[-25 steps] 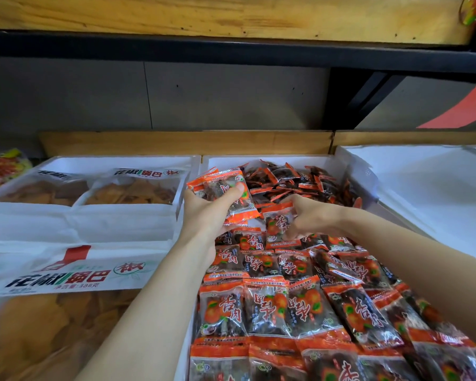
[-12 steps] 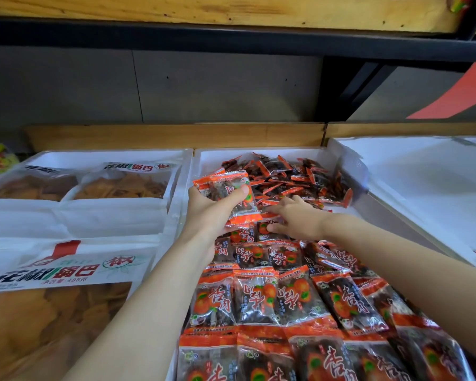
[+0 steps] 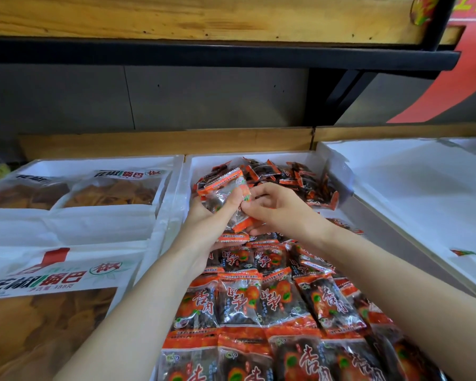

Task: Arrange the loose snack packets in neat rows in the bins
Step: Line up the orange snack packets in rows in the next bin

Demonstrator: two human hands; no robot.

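Hands: my left hand (image 3: 204, 224) grips a small stack of snack packets (image 3: 221, 189); my right hand (image 3: 278, 213) pinches its lower edge | Where: middle bin (image 3: 188, 171), loose heap (image 3: 300, 177) at 12 o'clock, neat rows (image 3: 259, 298) at 6 | Tip: square edges flush, labels one way, before laying.

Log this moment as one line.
left hand: holds packet stack | right hand: pinches its lower edge | rows: near half of bin | loose pile: far end

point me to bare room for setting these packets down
The right bin is almost all bare floor, one packet near its front. Middle bin: only a thin strip along its right side, between loose pile and rows; crowded elsewhere. Left bin is full.
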